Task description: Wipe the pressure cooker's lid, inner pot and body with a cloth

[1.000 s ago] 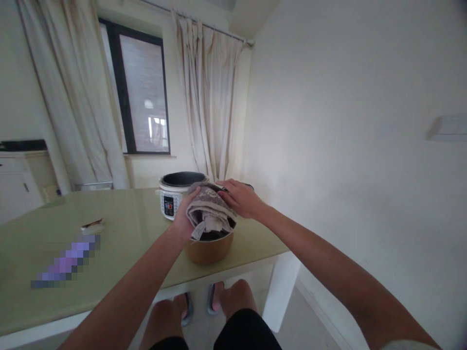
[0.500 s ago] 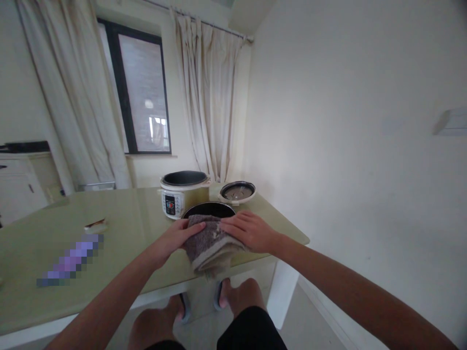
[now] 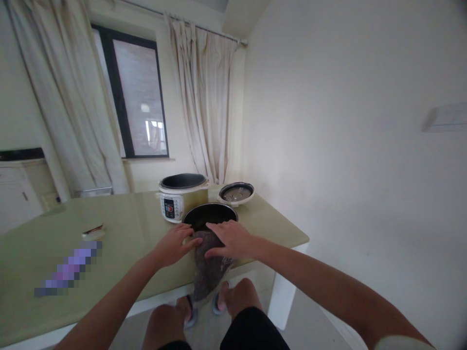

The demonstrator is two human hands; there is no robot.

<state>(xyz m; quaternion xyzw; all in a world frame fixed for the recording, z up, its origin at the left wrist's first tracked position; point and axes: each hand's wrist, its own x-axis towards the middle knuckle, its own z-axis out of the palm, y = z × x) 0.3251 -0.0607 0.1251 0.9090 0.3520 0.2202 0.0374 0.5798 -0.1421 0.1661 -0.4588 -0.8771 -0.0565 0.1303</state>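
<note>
A grey-brown towel point(image 3: 209, 272) hangs in folds over the near side of a dark, round inner pot point(image 3: 210, 212) and droops past the table's front edge. My left hand point(image 3: 175, 247) is at the pot's left near rim, closed on the towel with the thumb lying over it. My right hand point(image 3: 235, 240) grips the towel from the right, its thumb across the cloth and its fingers reaching toward the pot's opening. Both hands and the towel hide the pot's near wall. Right behind stands a white electric pressure cooker point(image 3: 184, 194) with its top uncovered.
A round lid point(image 3: 236, 193) lies underside up beside the cooker. On the left of the green tabletop point(image 3: 134, 243) are a blurred purple item point(image 3: 69, 270) and a small pale object point(image 3: 93, 232). A wall point(image 3: 346, 170) rises on the right. My legs are under the table edge.
The towel was folded and bunched between both hands; now it hangs lower and looser. My right hand has moved left and spread its thumb from its fingers. More of the pot's inside shows.
</note>
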